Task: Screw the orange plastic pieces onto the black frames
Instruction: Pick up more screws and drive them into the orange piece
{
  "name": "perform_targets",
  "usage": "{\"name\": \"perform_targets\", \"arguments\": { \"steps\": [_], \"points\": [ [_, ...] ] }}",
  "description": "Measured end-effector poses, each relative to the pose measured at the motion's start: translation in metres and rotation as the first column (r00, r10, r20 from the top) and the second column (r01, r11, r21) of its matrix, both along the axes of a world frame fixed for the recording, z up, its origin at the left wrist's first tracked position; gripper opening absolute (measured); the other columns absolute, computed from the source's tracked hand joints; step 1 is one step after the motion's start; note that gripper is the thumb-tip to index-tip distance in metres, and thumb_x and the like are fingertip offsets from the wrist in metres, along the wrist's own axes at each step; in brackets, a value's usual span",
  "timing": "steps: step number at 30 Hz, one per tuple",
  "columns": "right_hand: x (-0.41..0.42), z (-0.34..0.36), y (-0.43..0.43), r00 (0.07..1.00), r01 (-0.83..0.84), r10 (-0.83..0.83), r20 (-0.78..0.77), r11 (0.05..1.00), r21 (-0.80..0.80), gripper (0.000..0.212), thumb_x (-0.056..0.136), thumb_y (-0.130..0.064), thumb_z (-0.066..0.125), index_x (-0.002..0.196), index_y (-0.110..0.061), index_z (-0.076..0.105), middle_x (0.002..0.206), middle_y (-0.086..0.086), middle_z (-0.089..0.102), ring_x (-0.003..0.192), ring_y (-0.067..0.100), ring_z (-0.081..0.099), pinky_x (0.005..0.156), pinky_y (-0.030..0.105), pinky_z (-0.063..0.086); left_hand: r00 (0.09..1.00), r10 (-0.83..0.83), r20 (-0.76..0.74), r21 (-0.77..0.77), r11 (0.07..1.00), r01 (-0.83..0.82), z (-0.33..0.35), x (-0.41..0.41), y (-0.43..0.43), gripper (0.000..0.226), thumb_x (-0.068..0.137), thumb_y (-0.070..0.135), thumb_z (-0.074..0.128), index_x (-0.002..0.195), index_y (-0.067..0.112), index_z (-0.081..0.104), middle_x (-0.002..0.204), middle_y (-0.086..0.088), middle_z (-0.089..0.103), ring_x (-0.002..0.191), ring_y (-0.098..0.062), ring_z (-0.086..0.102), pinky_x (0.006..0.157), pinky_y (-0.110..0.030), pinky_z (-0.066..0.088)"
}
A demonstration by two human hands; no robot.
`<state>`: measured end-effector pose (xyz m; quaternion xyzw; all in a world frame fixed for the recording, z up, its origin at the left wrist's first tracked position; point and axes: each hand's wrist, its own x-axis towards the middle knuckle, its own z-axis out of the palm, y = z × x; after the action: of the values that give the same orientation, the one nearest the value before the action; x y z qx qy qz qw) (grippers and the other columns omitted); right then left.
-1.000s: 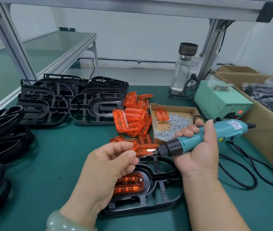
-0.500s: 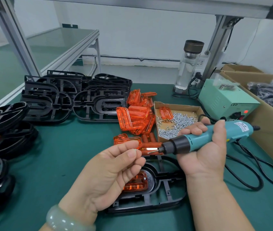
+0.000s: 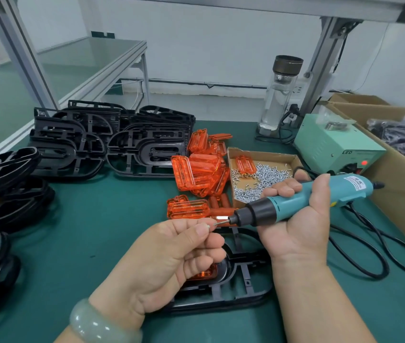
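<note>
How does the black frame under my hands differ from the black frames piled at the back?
The near black frame lies alone and flat; the piled black frames overlap one another. The near frame holds an orange piece; the piled ones show none. Both are black ribbed plastic with rounded ends.

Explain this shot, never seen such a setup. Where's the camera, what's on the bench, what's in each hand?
There is no machine here: a person works bare-handed. The one picture comes from a camera worn on their head, looking down at the bench. The right hand grips a teal electric screwdriver. The left hand pinches what looks like a small screw at its bit. Below them, on the green mat, lies a black frame with an orange piece seated in it. Behind are loose orange pieces, a cardboard tray of screws, stacked black frames and a pale green power box.
</note>
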<state>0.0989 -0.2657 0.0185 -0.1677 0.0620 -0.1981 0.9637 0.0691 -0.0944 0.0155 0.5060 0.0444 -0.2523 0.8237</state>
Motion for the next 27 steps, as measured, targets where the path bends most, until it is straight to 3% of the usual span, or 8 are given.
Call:
{"name": "perform_targets", "arguments": {
  "steps": [14,27],
  "points": [
    [-0.0004,0.0011,0.0026,1.0,0.028,-0.028,-0.006,0.999,-0.027,0.023,0.089,-0.044,0.054,0.087,-0.022,0.051,0.061,-0.011,0.043,0.047,0.004,0.045,0.054,0.017,0.046,0.987,0.1,0.129,0.096,0.989,-0.113,-0.0047,-0.0022,-0.0066,0.021,0.065,0.022,0.066,0.08,0.007,0.07,0.07,-0.014,0.069,0.057,-0.018,0.067,0.044,-0.019,0.051],
    [-0.0017,0.0016,0.0046,0.999,0.032,-0.031,0.024,0.998,-0.053,0.025,0.079,-0.045,0.059,0.087,-0.022,0.052,0.062,-0.011,0.044,0.048,0.004,0.046,0.054,0.018,0.047,0.96,0.122,0.252,0.176,0.97,-0.169,-0.0051,-0.0045,-0.0084,0.015,0.063,0.03,0.068,0.073,0.021,0.076,0.069,-0.011,0.071,0.06,-0.017,0.068,0.047,-0.017,0.05]
  ]
}}
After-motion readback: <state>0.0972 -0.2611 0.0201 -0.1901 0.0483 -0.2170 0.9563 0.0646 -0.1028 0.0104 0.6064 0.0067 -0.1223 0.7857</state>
